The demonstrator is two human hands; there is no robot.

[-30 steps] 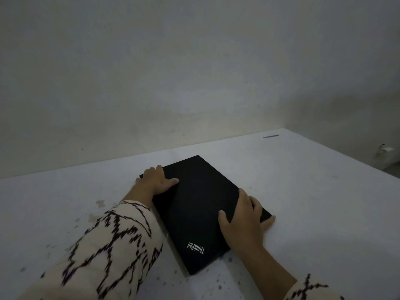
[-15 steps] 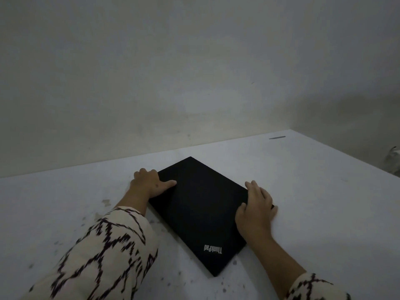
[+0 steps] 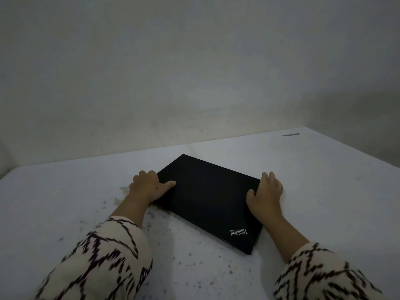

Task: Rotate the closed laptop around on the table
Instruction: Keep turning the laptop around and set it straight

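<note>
- The closed ThinkPad laptop [image 3: 207,200] is lying flat on the white table [image 3: 313,191], a little below the middle of the head view, black lid facing up.
- It is sitting skewed to the table's edges: one corner is pointing toward 12 o'clock and the opposite corner toward 5 o'clock, nearest the person.
- The silver ThinkPad logo [image 3: 238,232] is showing upside down near that 5 o'clock corner.
- The left hand [image 3: 149,188] is gripping the laptop's 9 o'clock corner, thumb lying on the lid and the fingers curling over the edge.
- The right hand [image 3: 267,194] is gripping the 3 o'clock corner, thumb pressing on the lid and the fingers wrapping down the outer side.
- Both hands are touching the laptop; whether the fingertips are reaching under it, I cannot tell.
- Cream sleeves with black zigzag lines are covering both forearms, the left sleeve [image 3: 99,260] at 7 o'clock and the right sleeve [image 3: 320,276] at 5 o'clock, both blurred.
- Dark specks and stains [image 3: 194,256] are dotting the table between the sleeves and out toward 9 o'clock of the laptop.
- A small dark strip [image 3: 291,134] is lying at 2 o'clock, well apart from the laptop, near the table's far edge; it is too small to name.
- A plain, dimly lit wall [image 3: 194,72] is rising behind the table at 12 o'clock.
- Only bare tabletop is showing around the laptop's edges.
</note>
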